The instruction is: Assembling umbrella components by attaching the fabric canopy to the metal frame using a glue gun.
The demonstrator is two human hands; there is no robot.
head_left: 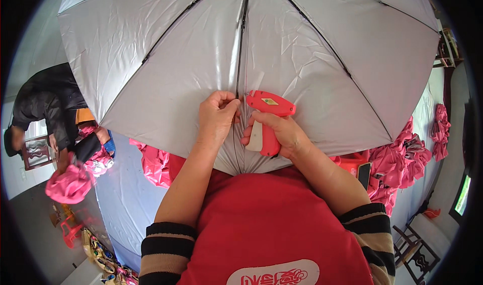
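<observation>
A large open umbrella (297, 49) with a silver-grey underside fills the upper middle and reaches down to my waist. Its thin black ribs (241, 38) fan out over the cloth. My left hand (214, 116) is closed in a pinch on the middle rib, thumb against forefinger. Just right of it, my right hand (284, 134) grips a red tagging gun (271, 103) with a pale trigger. The gun's nose points left, close to the middle rib and my left fingertips. Whether its needle touches the cloth is too small to tell.
Bundles of pink folded cloth (397, 159) lie on the light-blue table cover (128, 184) at both sides. At the left a person in dark clothes (48, 101) bends over, handling a pink bundle (70, 184). Wooden chairs (415, 247) stand at the lower right.
</observation>
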